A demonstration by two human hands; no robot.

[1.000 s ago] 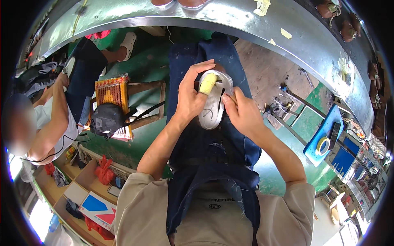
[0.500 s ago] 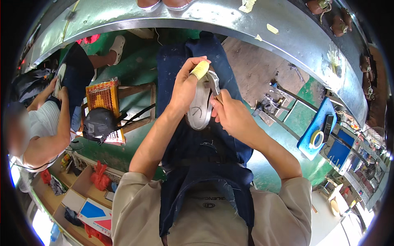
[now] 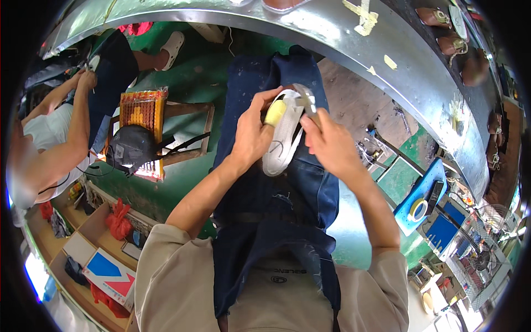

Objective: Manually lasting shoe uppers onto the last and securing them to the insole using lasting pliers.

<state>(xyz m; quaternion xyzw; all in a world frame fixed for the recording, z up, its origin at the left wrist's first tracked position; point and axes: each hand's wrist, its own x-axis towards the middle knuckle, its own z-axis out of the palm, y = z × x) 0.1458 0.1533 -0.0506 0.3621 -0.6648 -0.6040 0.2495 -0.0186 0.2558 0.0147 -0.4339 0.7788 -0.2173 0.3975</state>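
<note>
A pale grey-white shoe point(image 3: 281, 148) is held above my lap with its underside up, a dark curved mark near the end closest to me. My left hand point(image 3: 253, 128) grips its left side, the thumb wrapped in yellow and pressed on the sole. In my right hand point(image 3: 333, 143) is a hammer point(image 3: 306, 98) with a curved metal head, lying at the far right edge of the shoe. The handle is mostly hidden by my fingers. Beneath both hands is a dark blue apron point(image 3: 276, 188) over my lap.
A metal bench point(image 3: 310, 27) curves across the far side, with brown shoes point(image 3: 434, 16) at right. At left, another person point(image 3: 61, 127) works beside a chair with a black bag point(image 3: 133, 149). Compartmented shelving point(image 3: 61, 260) stands lower left; a blue board point(image 3: 417, 202) holds a tape roll.
My hands, the shoe and the hammer have shifted slightly right in the view. The hammer head has turned and sits further over the far right edge. The other person's hands have moved away from me.
</note>
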